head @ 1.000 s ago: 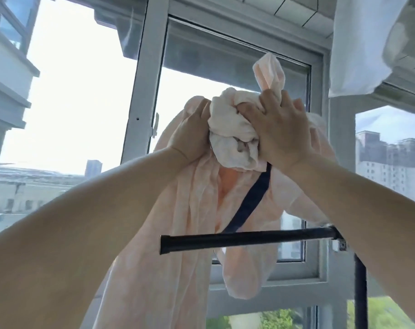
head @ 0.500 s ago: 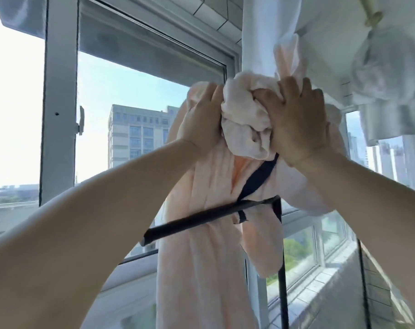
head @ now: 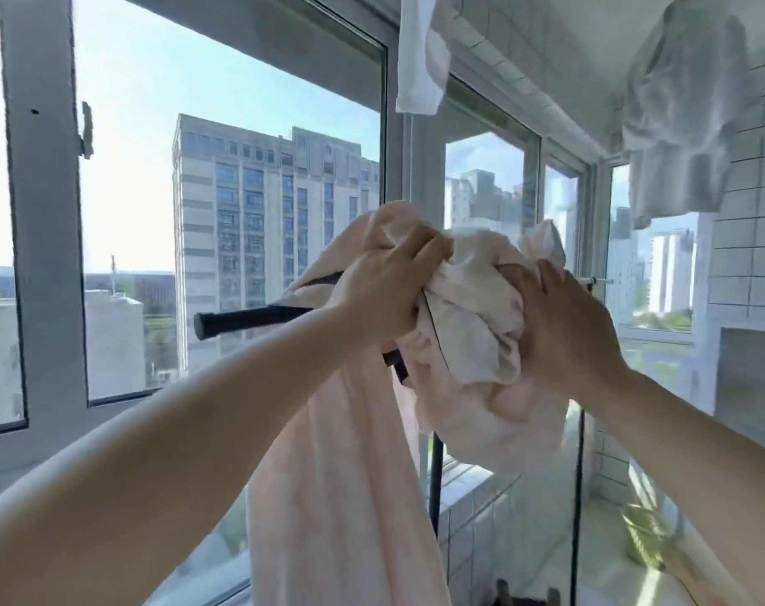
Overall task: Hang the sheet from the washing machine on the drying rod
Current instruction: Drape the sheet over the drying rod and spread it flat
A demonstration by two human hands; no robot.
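A pale pink sheet [head: 345,465] with a dark trim hangs in a long fold in front of me, bunched into a wad at the top. My left hand [head: 385,295] grips the bunched cloth on its left side. My right hand [head: 560,330] grips the wad from the right. A black drying rod [head: 245,319] runs from its capped left end toward the right and passes behind the sheet at hand height. Whether any of the sheet lies over the rod is hidden by the cloth and my hands.
Large windows [head: 223,203] fill the left and far side. A white cloth [head: 420,59] and a pale garment [head: 678,124] hang overhead. Black rack uprights [head: 579,496] stand below the rod. A white tiled wall [head: 756,255] is at right.
My view has swung right and both hands have come down with the bunched sheet, from above the rod to about rod height. Both hands have kept their grip.
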